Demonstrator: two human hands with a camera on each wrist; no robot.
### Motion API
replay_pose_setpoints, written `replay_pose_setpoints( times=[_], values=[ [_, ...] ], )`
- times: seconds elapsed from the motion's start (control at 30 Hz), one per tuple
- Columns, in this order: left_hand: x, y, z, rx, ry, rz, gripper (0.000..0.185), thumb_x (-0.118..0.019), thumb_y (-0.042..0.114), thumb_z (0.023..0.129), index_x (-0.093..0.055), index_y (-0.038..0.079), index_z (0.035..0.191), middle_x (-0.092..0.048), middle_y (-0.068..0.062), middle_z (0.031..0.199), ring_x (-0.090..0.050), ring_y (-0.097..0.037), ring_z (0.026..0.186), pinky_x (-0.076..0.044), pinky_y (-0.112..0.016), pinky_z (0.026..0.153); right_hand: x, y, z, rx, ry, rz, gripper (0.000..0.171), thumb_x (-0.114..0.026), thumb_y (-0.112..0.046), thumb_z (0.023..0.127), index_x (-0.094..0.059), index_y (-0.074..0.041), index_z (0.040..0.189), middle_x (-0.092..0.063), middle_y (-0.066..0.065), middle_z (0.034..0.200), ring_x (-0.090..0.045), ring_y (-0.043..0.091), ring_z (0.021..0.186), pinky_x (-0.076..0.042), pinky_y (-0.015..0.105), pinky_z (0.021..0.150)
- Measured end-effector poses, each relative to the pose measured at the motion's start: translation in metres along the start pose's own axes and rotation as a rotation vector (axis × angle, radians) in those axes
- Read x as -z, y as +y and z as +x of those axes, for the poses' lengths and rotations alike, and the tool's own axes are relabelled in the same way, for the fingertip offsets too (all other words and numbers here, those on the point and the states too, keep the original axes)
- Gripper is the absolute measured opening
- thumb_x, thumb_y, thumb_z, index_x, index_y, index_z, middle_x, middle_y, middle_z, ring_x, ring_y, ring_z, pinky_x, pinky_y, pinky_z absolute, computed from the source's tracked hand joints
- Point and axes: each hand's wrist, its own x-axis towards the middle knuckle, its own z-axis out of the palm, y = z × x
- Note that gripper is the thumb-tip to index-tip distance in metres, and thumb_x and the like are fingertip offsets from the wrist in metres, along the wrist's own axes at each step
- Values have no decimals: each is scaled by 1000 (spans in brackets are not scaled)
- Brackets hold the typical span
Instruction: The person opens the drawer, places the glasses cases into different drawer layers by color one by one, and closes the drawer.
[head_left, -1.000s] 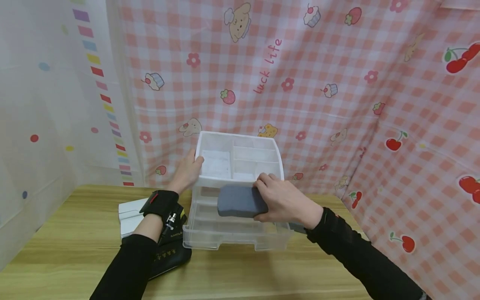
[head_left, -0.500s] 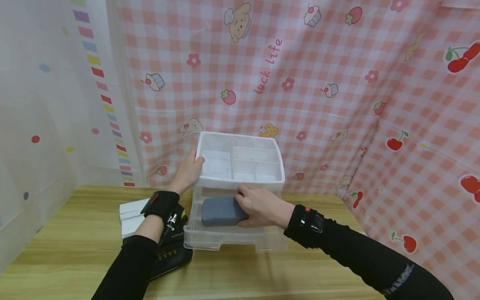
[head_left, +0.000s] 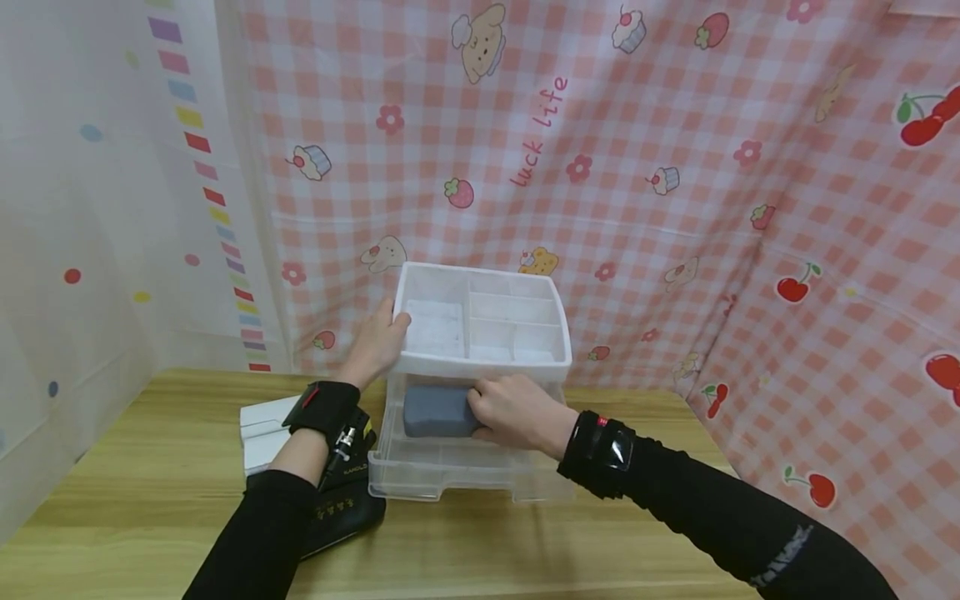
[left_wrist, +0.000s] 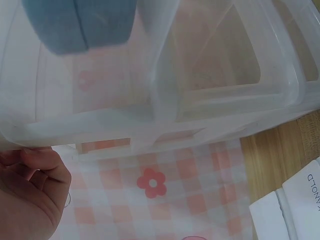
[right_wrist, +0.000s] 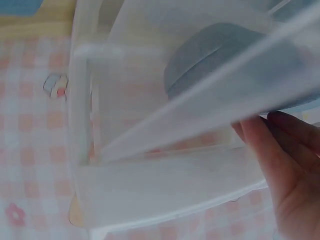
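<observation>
A person's right hand (head_left: 517,410) held a grey case (head_left: 437,411) at its right end, fingers (head_left: 487,392) curled over the top and thumb underneath, inside the pulled-out drawer (head_left: 450,467) of a clear plastic organiser (head_left: 480,321) on the wooden desk (head_left: 150,467). The case lay lengthwise across the drawer's far half, partly under the organiser's divided top tray, its left end free and close to the drawer's left wall. The near half of the drawer, between the case and its front wall, lay open. The left hand (head_left: 375,343) gripped the organiser's top left rim, thumb hooked over the edge and fingers down the side wall. Through the left wrist camera the case (left_wrist: 80,22) showed as a blue-grey shape behind clear plastic. Left of the drawer a white box (head_left: 262,433) and a black pouch (head_left: 341,508) sat on the desk, the pouch just beside the drawer's near left corner. A pink checked curtain (head_left: 675,208) hung close behind and to the right.
</observation>
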Motion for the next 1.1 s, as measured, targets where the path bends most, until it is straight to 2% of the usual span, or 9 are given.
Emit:
replay_pose_setpoints(
  times=[0.13,0.3,0.47,0.57,0.7,0.87,1.0,1.1],
  values=[
    [-1,1,0,6,9,4,45,-28,31,101,-35,5,137,-50,-20,131,-52,-32,110,-42,-48,94,-2,-1,3,-6,28,-74,35,-74,-45,77,-66,-12,85,-63,0,74,-63,14,67,-51,28,57],
    [-2,2,0,7,14,5,46,-29,32,100,-35,6,138,-51,-20,130,-53,-33,108,-44,-47,92,-3,0,7,11,17,-161,33,-72,-44,79,-66,-13,88,-64,-1,75,-63,13,68,-51,27,56],
    [-2,2,1,6,22,6,46,-29,30,100,-35,5,137,-50,-21,131,-53,-33,109,-44,-48,93,-6,2,11,44,40,-203,9,-67,-24,85,-66,-15,82,-63,-2,70,-61,12,63,-50,27,53],
    [-1,2,1,1,30,3,44,-30,29,100,-35,4,136,-50,-22,131,-52,-34,110,-44,-49,94,-7,5,11,52,56,-197,8,-66,-18,85,-65,-15,78,-62,-2,67,-60,12,60,-49,28,50],
    [-1,1,1,0,22,-3,44,-29,28,101,-35,3,136,-50,-22,131,-52,-33,109,-44,-48,93,-6,10,9,50,66,-135,13,-68,-26,84,-65,-15,78,-64,-2,69,-62,13,62,-50,31,50],
    [0,1,0,6,14,-6,45,-28,30,101,-34,5,137,-50,-21,131,-52,-33,110,-44,-48,93,-3,16,3,45,69,11,14,-69,-29,84,-64,-16,83,-65,-3,73,-64,12,68,-51,31,54],
    [0,2,0,8,16,-13,45,-29,30,101,-34,5,139,-49,-21,134,-52,-34,113,-43,-49,96,-1,24,-5,42,99,130,18,-70,-30,84,-59,-16,80,-58,-5,69,-55,9,59,-43,25,49],
    [-1,3,-1,8,16,-6,45,-29,29,101,-34,5,138,-49,-21,134,-52,-34,113,-43,-50,96,0,35,-14,31,163,220,18,-71,-29,84,-58,-16,81,-55,-6,69,-48,6,55,-36,21,48]
  ],
)
